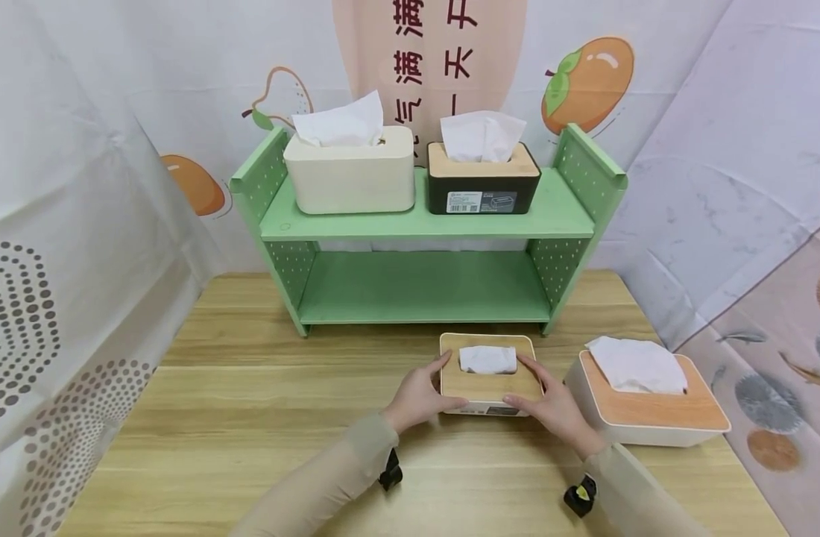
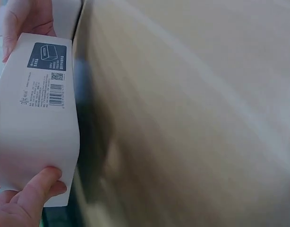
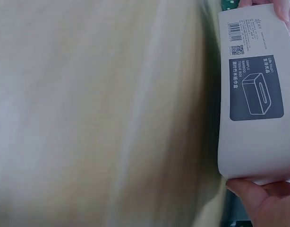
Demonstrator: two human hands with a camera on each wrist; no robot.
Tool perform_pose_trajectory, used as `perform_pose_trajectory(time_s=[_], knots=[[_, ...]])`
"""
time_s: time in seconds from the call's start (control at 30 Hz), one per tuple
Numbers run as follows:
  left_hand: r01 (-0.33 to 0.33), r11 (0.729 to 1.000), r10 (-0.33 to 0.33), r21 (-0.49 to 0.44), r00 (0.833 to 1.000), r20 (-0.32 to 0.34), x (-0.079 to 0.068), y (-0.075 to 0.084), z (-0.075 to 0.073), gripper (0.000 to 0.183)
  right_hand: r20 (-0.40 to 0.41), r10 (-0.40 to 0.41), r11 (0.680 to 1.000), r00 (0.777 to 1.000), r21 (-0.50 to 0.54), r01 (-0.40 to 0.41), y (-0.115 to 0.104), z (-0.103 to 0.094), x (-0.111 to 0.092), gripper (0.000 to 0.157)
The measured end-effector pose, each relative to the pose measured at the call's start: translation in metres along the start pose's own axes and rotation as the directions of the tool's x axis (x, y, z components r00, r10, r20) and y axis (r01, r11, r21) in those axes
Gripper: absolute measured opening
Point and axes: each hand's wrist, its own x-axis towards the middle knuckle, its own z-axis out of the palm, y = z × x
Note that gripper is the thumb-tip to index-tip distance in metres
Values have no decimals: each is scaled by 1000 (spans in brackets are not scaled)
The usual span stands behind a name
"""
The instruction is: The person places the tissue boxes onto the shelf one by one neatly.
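Observation:
Both hands hold a small white tissue box (image 1: 487, 385) with a light wooden lid, in front of the green shelf. My left hand (image 1: 417, 397) grips its left end and my right hand (image 1: 556, 406) its right end, thumbs toward the near side. A white tissue (image 1: 487, 359) shows in the lid's slot. In the left wrist view the box's white side (image 2: 46, 127) carries a printed label. The right wrist view shows the dark part of that label (image 3: 256, 88) closely. Whether the box touches the table I cannot tell.
A green two-tier shelf (image 1: 426, 227) stands at the back. On its upper board are a cream tissue box (image 1: 355, 179) and a black tissue box (image 1: 480, 190) with a wooden lid. A larger white tissue box (image 1: 651, 432) with an orange-brown lid sits right of my right hand on the wooden table (image 1: 249, 403).

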Motion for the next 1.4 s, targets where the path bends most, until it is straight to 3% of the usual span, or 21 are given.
perform_pose_trajectory(time_s=[0.37,0.63,0.93,1.1,1.4], knots=[[-48,998,47,-37,999,-24,-2,17,-43,92,-47,-31,998,998,51,33,-39,6,11,83],[-69,989,59,-127,995,-76,-5,16,-73,91,-54,-45,996,998,70,49,-70,17,26,84],[-21,999,18,-31,993,-119,-22,5,-120,92,-9,-120,981,993,152,120,-103,44,34,90],[-5,999,0,-35,991,-132,-32,-7,-142,93,-11,-170,971,985,166,170,-122,60,40,88],[14,999,-21,-38,985,-173,-41,-25,-168,92,-22,-239,955,971,177,239,-140,83,57,87]])
